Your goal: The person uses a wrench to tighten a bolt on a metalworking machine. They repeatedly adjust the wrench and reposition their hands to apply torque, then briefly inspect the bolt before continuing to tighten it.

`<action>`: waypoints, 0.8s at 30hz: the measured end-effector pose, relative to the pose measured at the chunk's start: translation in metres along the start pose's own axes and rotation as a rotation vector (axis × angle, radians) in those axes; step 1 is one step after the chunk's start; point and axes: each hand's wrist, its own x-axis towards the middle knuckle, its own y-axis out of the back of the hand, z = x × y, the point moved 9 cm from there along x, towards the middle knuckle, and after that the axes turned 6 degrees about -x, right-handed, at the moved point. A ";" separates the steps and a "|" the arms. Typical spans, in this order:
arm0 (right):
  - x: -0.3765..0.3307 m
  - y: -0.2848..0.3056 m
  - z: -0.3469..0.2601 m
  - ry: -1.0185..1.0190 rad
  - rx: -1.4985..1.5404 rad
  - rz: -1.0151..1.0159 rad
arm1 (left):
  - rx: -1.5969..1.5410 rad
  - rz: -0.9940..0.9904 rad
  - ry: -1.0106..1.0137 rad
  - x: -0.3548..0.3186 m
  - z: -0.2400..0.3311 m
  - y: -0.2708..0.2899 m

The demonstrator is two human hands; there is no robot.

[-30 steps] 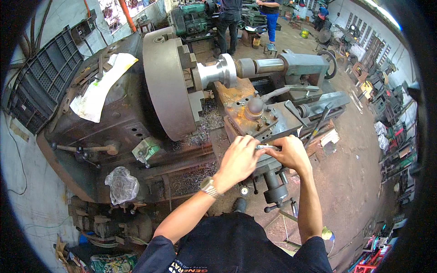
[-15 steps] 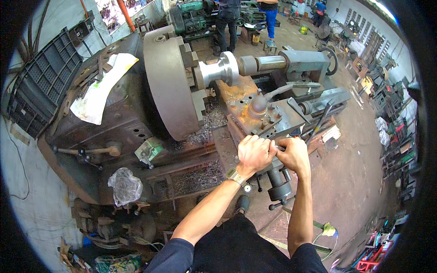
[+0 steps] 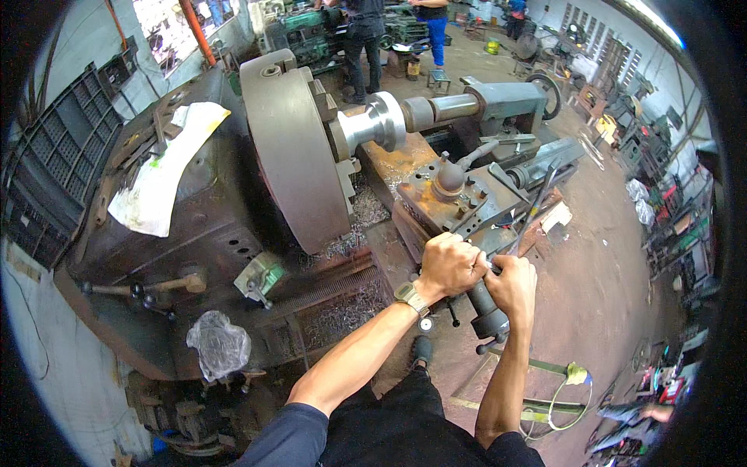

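Observation:
In front of me is a large metal lathe. My left hand [image 3: 453, 266], with a watch [image 3: 410, 294] on its wrist, is closed in a fist below the tool post [image 3: 448, 180]. My right hand [image 3: 512, 286] is closed beside it, and the two nearly touch. Whatever they grip is mostly hidden by the fingers. Just below them sticks out a dark cylindrical crank hub [image 3: 489, 317] with a ball-ended handle. A shiny turned metal workpiece [image 3: 373, 124] sits between the big chuck [image 3: 292, 156] and the tailstock [image 3: 510, 103].
A stained white sheet [image 3: 167, 175] lies on the headstock [image 3: 210, 226]. A clear plastic bag [image 3: 219, 344] covers something at lower left. Metal chips [image 3: 342, 303] fill the bed. People [image 3: 364, 47] stand at the back, and part of another person [image 3: 634, 420] shows at lower right.
My right hand has dropped lower and nearer to me, while my left stays closed beside it. The whole view has shifted slightly. A person has come into sight at lower right.

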 end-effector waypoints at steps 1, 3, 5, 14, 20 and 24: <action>-0.007 0.002 -0.001 -0.033 0.000 0.020 | -0.042 -0.017 -0.015 0.000 -0.001 0.000; -0.018 0.005 -0.004 -0.110 -0.038 0.063 | -0.122 -0.051 -0.040 -0.001 -0.003 -0.001; -0.027 0.007 -0.007 -0.171 -0.055 0.084 | -0.155 -0.073 -0.080 -0.004 -0.002 -0.001; -0.071 -0.003 -0.018 -0.469 -0.156 0.131 | -0.305 -0.245 -0.220 -0.008 -0.005 -0.005; -0.063 -0.007 -0.013 -0.410 -0.069 0.027 | -0.302 -0.298 -0.216 -0.004 -0.002 -0.001; -0.049 0.005 -0.019 -0.268 0.072 -0.023 | -0.345 -0.431 -0.158 0.000 0.001 0.003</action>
